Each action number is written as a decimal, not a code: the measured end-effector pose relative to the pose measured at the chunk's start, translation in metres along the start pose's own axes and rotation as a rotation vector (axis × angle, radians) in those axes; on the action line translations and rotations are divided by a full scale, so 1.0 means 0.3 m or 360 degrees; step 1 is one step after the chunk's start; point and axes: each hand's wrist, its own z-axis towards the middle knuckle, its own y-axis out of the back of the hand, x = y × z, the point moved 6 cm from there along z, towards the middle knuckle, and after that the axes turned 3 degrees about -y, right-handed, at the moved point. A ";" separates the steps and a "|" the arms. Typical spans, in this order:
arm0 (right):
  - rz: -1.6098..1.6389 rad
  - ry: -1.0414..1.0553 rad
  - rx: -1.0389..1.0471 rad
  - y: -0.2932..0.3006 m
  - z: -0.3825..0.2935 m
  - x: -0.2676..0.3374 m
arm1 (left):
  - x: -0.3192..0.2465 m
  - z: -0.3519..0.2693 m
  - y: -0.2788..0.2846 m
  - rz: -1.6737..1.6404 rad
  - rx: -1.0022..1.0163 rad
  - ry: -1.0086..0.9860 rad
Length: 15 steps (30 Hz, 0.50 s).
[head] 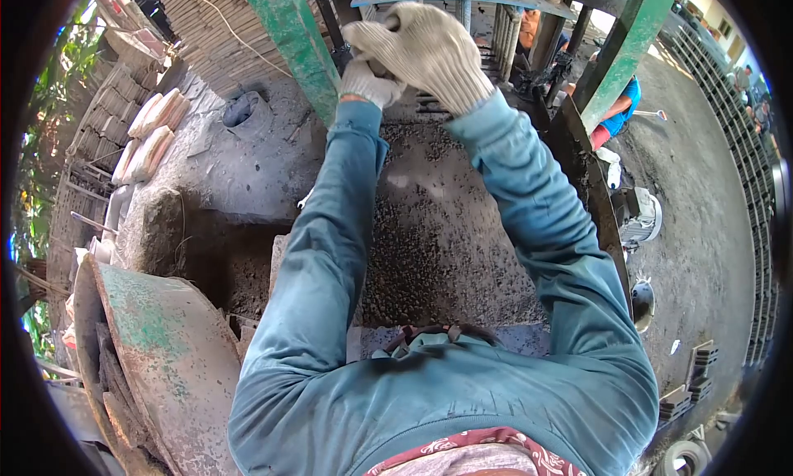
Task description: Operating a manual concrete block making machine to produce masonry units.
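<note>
Both my hands wear off-white knit gloves and are raised together at the top of the view. My right hand (433, 51) has its fingers curled over the fingers of my left hand (370, 84). The left hand is lower and partly covered by the right. Whether anything lies between them is hidden. Just behind them stands a block-making machine with a green steel post (291, 42) on the left and metal bars (505, 39) beyond. Under my forearms lies a metal bed (440, 228) strewn with dark gravelly mix.
A rusty wheelbarrow tray (161, 327) stands lower left, near filled sacks (158, 113). To the right are an electric motor (638, 215), a crouching person in blue (626, 104), and stacked concrete blocks (687, 389). Stacked boards (217, 30) rise at upper left.
</note>
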 end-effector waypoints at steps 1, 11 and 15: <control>0.0042 0.0027 0.0012 -0.024 0.030 0.043 | -0.088 0.013 0.026 -0.0039 -0.0127 -0.0040; 0.2117 0.0295 0.0336 -0.051 0.202 -0.021 | -0.197 -0.365 -0.064 0.1872 -0.0483 -0.0217; 0.2224 0.0398 0.0296 0.069 0.218 -0.206 | -0.226 -0.618 -0.081 0.3599 -0.0458 -0.0683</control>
